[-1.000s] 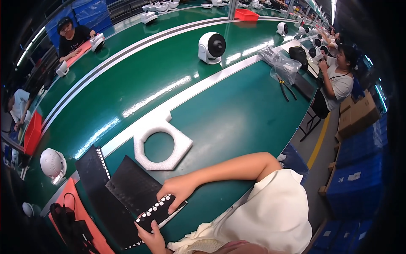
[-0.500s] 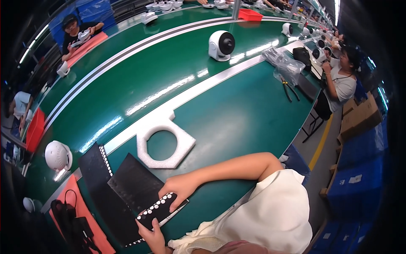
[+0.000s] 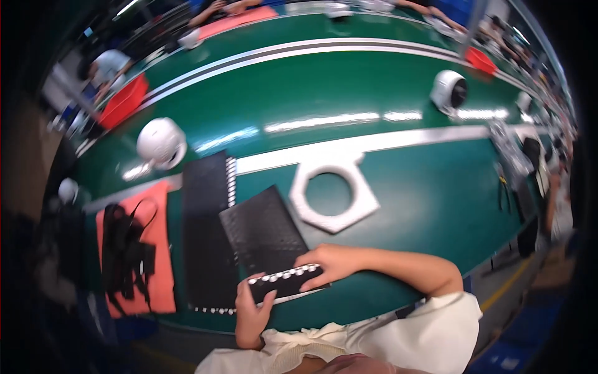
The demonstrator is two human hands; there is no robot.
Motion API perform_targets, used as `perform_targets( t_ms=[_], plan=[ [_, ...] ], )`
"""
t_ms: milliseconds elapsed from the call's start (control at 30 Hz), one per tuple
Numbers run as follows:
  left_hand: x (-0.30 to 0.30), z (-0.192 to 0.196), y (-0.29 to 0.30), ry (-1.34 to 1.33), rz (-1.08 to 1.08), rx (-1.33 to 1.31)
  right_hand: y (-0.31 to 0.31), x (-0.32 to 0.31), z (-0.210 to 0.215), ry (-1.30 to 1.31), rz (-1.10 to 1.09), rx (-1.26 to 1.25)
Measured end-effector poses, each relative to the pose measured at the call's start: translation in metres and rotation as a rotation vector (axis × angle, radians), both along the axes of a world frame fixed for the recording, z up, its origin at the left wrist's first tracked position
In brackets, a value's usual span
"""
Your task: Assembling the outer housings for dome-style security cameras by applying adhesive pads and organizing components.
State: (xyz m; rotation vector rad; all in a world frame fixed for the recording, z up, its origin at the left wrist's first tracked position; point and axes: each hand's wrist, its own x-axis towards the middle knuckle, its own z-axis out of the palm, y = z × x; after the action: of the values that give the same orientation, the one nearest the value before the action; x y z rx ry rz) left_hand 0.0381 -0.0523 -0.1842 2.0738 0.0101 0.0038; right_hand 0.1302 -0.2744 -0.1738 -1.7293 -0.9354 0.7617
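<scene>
Both hands hold a narrow black strip (image 3: 286,282) lined with small white studs, low in the view above the green bench. My left hand (image 3: 250,313) grips its left end with the thumb on top. My right hand (image 3: 330,263) clasps its right end, the forearm coming in from the right. Just behind the strip lies a black perforated panel (image 3: 261,228), tilted. A longer black panel (image 3: 204,224) with white studs along its edges lies to its left.
A white hexagonal foam ring (image 3: 332,196) lies beyond the panels. White round fan-like units (image 3: 160,143) (image 3: 448,91) stand on the green conveyor. An orange mat (image 3: 163,249) with black cables (image 3: 128,249) is at left. Other people work at the far side and right.
The view has swung round, so the bench now runs across the picture. Both hands still hold the studded strip in the same way.
</scene>
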Motion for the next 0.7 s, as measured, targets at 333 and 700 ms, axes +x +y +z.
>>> perform_targets(
  t_ms=[333, 700],
  plan=[
    [0.000, 0.004, 0.004, -0.138, -0.072, 0.118, 0.007, -0.001, 0.002, 0.045, -0.023, -0.064],
    [-0.005, 0.001, 0.006, -0.155, -0.177, -0.015, 0.004, 0.037, 0.098, -0.129, 0.241, -0.380]
  ],
)
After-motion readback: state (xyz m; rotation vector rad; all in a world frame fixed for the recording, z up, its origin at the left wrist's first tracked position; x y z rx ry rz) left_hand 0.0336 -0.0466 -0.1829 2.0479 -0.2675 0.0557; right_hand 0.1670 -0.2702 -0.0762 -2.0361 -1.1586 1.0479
